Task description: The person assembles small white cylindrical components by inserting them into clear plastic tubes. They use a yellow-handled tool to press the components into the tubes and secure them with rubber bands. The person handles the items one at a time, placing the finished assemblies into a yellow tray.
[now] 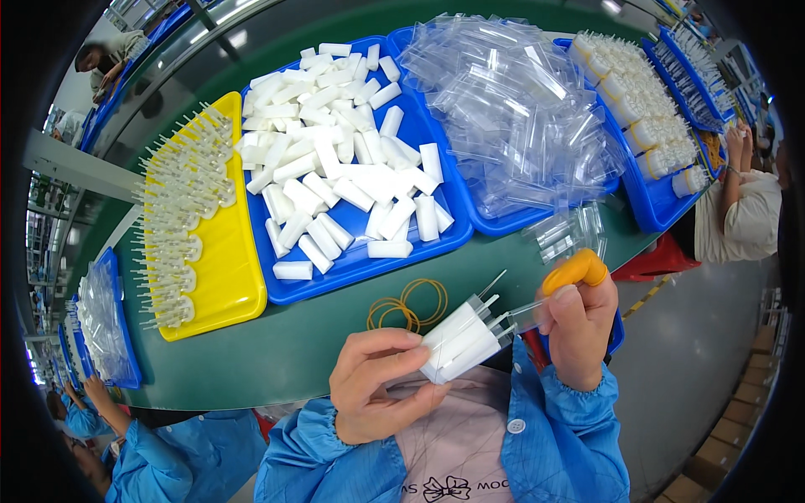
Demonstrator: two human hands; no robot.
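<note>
From the head view, my left hand [377, 381] was closed around a small bundle of white plastic pieces [459, 341], fingers curled over its lower end and thumb along the top. The bundle's long axis ran from lower left to upper right, with thin nozzle tips sticking out toward my other hand. My right hand [579, 331], an orange finger cot [577, 270] on one finger, was pinched shut on a clear plastic cap [524, 314]. The cap lay just to the right of the bundle's tips and roughly in line with them, its open end facing left toward the nozzles; whether it already touched a tip I could not tell. The right hand was the one nearer those tips.

Both hands were held above my lap, short of the green worktop [277, 352]. A few rubber bands [408, 306] lay on it just beyond the bundle. Farther off sat a blue tray [356, 267] of loose white pieces, a yellow tray [226, 285] of nozzle parts to its left, and a blue tray of clear caps [511, 109] to its right.
</note>
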